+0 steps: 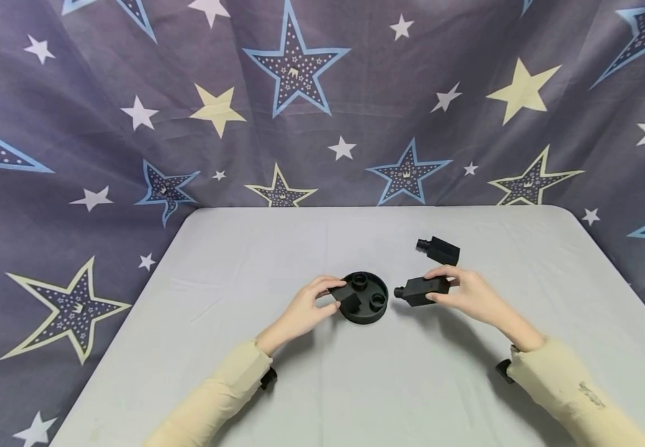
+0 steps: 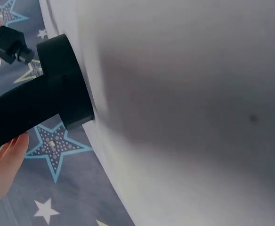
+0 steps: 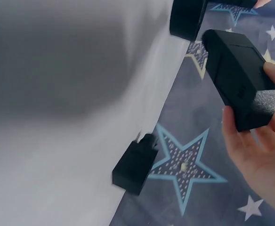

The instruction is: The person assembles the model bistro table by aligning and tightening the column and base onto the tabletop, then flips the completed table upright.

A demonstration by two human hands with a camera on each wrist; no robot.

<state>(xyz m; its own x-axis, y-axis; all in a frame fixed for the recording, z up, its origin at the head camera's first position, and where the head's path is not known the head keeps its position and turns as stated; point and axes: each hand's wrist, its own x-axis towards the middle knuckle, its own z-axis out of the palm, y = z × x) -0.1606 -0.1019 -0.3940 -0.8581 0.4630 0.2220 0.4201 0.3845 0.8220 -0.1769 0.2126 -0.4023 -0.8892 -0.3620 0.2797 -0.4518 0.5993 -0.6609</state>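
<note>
A round, shallow black base (image 1: pixel 362 318) lies on the table, with two raised ring sockets showing inside it. My left hand (image 1: pixel 303 310) grips a black rectangular block (image 1: pixel 344 296) between thumb and fingers. In the left wrist view that block (image 2: pixel 20 113) stands out from the face of the base (image 2: pixel 64 82), its inner end against it. Just right of the base, my right hand (image 1: pixel 470 299) pinches a second black block (image 1: pixel 423 290) by its far end. This block (image 3: pixel 241 77) has a short round neck, which points left toward the base.
Behind my right hand a third black block (image 1: pixel 443 250) with a round neck lies on the white-covered table (image 1: pixel 233 261). A dark star-patterned curtain (image 1: pixel 322 136) hangs along the table's back edge. Both wrists wear black straps or devices under cream sleeves (image 1: pixel 216 388).
</note>
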